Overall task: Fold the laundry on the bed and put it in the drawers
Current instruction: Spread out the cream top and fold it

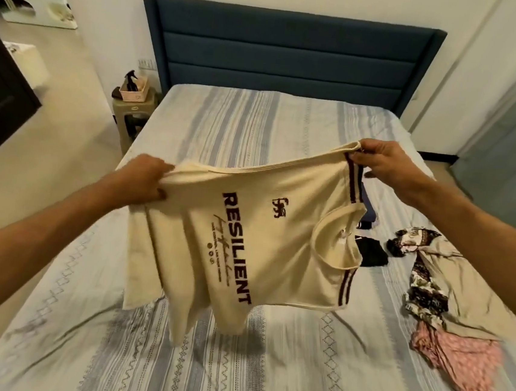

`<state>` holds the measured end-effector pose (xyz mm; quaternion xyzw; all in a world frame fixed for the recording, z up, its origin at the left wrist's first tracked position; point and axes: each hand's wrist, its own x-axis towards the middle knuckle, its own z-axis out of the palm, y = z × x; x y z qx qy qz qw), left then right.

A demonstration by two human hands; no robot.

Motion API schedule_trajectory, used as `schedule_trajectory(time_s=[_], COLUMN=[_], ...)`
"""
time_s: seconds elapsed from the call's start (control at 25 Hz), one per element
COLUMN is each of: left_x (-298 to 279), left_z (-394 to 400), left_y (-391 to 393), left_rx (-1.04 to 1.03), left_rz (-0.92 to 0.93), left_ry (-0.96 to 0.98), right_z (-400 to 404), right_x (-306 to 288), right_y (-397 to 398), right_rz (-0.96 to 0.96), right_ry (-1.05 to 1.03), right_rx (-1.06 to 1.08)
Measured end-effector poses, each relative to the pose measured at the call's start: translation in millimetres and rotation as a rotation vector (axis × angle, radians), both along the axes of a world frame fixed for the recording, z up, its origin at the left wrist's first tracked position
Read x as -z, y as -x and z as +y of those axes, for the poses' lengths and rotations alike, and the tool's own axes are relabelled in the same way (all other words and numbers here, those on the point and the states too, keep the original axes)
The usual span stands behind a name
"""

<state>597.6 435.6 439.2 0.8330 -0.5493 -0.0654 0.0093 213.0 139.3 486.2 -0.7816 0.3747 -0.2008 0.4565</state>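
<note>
Cream "RESILIENT" tee (246, 238) held up sideways over striped bed (234, 366); other clothes (448, 295) lie unfolded at right.

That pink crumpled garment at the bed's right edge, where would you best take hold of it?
Probably the upper end of the pink garment, beside the patterned cloth, coming from above with the right hand. It lies flat and bunched, so no sleeve or hem shows to pinch.

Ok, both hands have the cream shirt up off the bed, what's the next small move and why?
Probably lower the cream T-shirt flat onto the bare striped sheet in front. The left hand grips one end and the right hand the other, so it hangs sideways in the air, unfolded. The other clothes lie off to the right, leaving room to spread it for folding.
</note>
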Motion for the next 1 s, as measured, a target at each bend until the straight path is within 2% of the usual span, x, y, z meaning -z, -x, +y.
schedule_trajectory(time_s=[0.08, 0.16, 0.24, 0.32, 0.48, 0.6, 0.72, 0.8, 0.88, 1.0], left_x=[65.0, 122.9, 160.7, 174.0, 137.4, 93.6, 57.0, 52.8, 72.7, 145.0], left_z=[4.3, 12.2, 12.8, -3.6, -50.1, -64.0, -46.0, -10.8, 36.2, 106.6], left_y=[-19.9, -27.2, -30.2, -41.2, -86.7, -114.0, -108.5, -88.9, -60.6, -12.7], left_rx=[-0.139, -0.282, -0.331, -0.393, -0.375, -0.297, -0.188, -0.135, -0.075, 0.034], left_rz=[0.003, 0.179, 0.302, 0.347, 0.236, 0.164, 0.237, 0.296, 0.314, 0.275], left_ry=[0.015, 0.125, 0.243, 0.34, 0.596, 0.708, 0.783, 0.789, 0.767, 0.586], right_z=[-16.4, -34.5, -50.0, -65.9, -101.5, -106.1, -79.0, -56.4, -31.5, 13.1], right_x=[15.6, 28.1, 40.3, 55.4, 77.2, 68.8, 48.5, 57.1, 86.3, 157.0], right_y=[-12.2, -19.5, -25.9, -34.3, -49.3, -47.4, -34.0, -11.7, 22.6, 78.6], right_rz=[-0.04, -0.013, 0.006, -0.046, -0.186, -0.237, -0.361, -0.409, -0.337, 0.112], right_ry=[0.053, 0.084, 0.043, -0.076, -0.243, -0.225, -0.183, -0.184, -0.164, 0.087], right_rx=[0.088, 0.176, 0.262, 0.329, 0.511, 0.464, 0.458, 0.487, 0.475, 0.318])
